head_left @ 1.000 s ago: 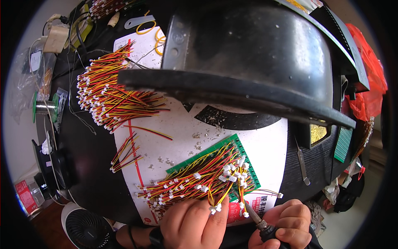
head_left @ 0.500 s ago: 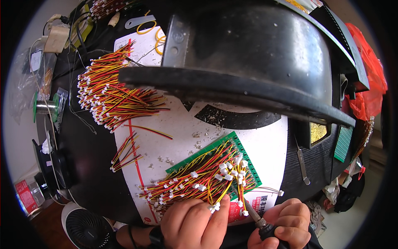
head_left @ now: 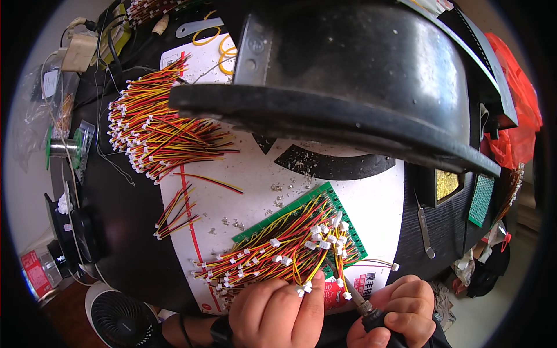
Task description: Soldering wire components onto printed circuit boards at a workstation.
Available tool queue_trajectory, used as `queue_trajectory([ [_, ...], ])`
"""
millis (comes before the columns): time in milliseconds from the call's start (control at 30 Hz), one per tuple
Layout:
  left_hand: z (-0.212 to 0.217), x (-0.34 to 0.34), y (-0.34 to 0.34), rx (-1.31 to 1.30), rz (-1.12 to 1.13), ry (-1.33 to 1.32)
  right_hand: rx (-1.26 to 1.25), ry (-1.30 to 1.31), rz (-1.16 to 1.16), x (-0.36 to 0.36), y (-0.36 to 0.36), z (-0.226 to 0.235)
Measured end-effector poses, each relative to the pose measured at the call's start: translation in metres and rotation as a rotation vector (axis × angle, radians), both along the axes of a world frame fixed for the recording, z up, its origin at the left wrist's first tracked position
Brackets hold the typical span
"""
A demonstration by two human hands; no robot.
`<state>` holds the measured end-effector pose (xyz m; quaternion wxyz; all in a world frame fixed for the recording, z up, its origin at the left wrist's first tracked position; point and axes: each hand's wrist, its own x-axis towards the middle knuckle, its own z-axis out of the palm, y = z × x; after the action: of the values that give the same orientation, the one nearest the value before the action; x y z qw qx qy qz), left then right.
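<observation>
A green circuit board lies tilted on the white sheet, with many red, yellow and black wire leads with white plugs heaped across it. My right hand is closed round the dark handle of a soldering iron. The iron's metal shaft points up and left, its tip among the wires near the board's lower edge. At the heap's near side my left hand has its fingers curled and closed, close to the iron's tip. White plugs lie over its fingertips; what they grip is hidden.
A large black round hood hangs over the table's far half. More wire leads are piled at left, beside a solder spool. Tweezers, a tray of gold metal wool and another green board lie right; a fan stands lower left.
Both hands stay almost in place; the left one has shifted very slightly right. The soldering iron is still at the wires, and the whole view has shifted slightly.
</observation>
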<state>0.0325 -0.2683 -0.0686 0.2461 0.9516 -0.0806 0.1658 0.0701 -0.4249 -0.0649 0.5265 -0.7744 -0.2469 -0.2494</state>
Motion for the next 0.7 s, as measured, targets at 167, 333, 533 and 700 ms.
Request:
queue_trajectory([
  [167,-0.003,0.000,-0.005,0.005,-0.012,0.006,-0.025,0.011,0.011,0.000,-0.003,-0.002],
  [333,0.001,0.004,-0.004,0.015,0.012,0.010,-0.023,0.008,0.020,0.001,-0.002,-0.002],
  [533,-0.001,-0.001,-0.008,0.046,0.024,0.008,-0.030,0.024,0.031,0.001,-0.004,0.000],
  [700,0.001,0.000,-0.009,0.104,0.027,-0.008,-0.022,0.014,0.020,0.000,-0.001,-0.003],
])
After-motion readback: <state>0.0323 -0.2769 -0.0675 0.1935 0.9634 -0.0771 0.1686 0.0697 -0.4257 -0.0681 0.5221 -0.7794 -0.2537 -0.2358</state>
